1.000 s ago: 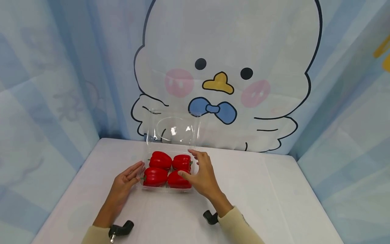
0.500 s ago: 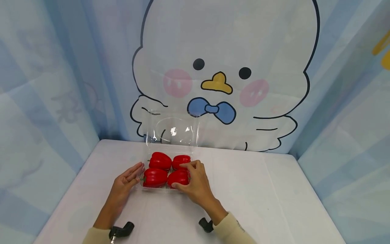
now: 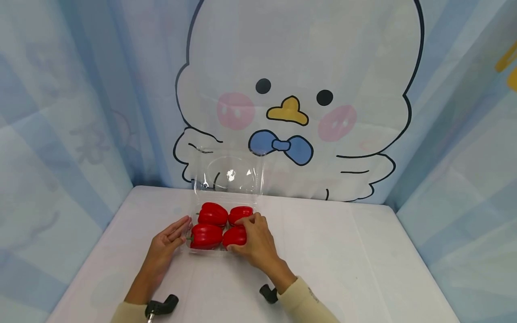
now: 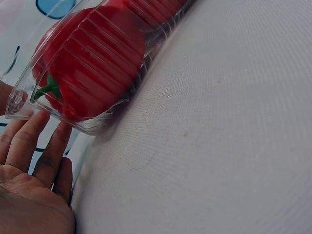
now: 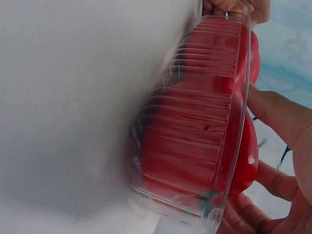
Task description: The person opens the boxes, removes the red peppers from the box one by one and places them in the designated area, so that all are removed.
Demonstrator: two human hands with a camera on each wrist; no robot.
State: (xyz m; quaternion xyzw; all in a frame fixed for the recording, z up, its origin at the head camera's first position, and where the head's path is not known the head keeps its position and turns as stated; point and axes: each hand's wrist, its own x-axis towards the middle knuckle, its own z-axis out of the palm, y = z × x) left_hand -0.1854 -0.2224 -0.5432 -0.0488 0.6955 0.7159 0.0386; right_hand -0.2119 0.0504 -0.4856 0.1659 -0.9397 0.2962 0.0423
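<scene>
A clear plastic clamshell box (image 3: pixel 208 252) holds several red bell peppers with green stems, its hinged lid (image 3: pixel 226 179) standing up at the back. My right hand (image 3: pixel 258 242) reaches over the box's right side and grips the front-right bell pepper (image 3: pixel 233 236), thumb on its near side and fingers on its far side. In the right wrist view, that pepper (image 5: pixel 185 141) sits inside the ribbed wall. My left hand (image 3: pixel 161 246) rests straight fingertips against the box's left side, beside the front-left bell pepper (image 3: pixel 206 236). The left wrist view has these fingers (image 4: pixel 29 139) at the rim.
Two more bell peppers, back-left (image 3: pixel 212 214) and back-right (image 3: pixel 240 214), lie in the box. A white-covered table (image 3: pixel 343 260) lies beneath. Behind it hangs a printed cloth (image 3: pixel 363 54) with a cartoon chick, close to the raised lid.
My right hand has moved left and down from the box's right edge, and its fingers have closed round the front-right bell pepper. The left hand stays at the box's left side.
</scene>
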